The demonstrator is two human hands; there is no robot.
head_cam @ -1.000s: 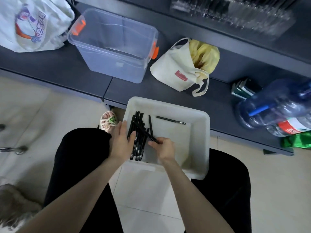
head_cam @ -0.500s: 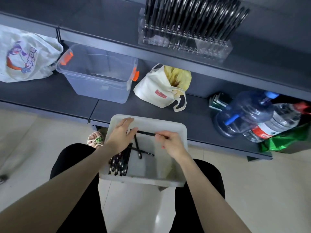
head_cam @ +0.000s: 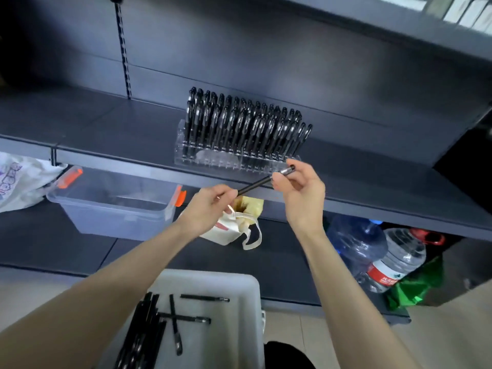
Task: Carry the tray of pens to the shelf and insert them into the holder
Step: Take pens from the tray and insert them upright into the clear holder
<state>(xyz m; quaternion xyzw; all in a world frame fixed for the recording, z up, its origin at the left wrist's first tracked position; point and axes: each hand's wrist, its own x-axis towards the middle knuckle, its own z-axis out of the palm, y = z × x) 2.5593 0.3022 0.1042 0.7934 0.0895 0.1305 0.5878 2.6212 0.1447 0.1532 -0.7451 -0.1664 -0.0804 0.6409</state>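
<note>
At my nine o'clock stands a clear storage box (head_cam: 111,209) with orange latches, and a printed white bag (head_cam: 18,182) lies just beside it. Near the centre is a cream tote bag (head_cam: 227,233). At four o'clock lie a blue water jug (head_cam: 356,243) and a labelled water bottle (head_cam: 396,259), beside a green bag (head_cam: 415,288).

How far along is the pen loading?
Done: the white tray is at the shelf, and the clear holder looks nearly full of black pens. In hand: left hand and right hand hold one pen between them, by the holder's right end. Left: a bundle and three loose pens in the tray.
</note>
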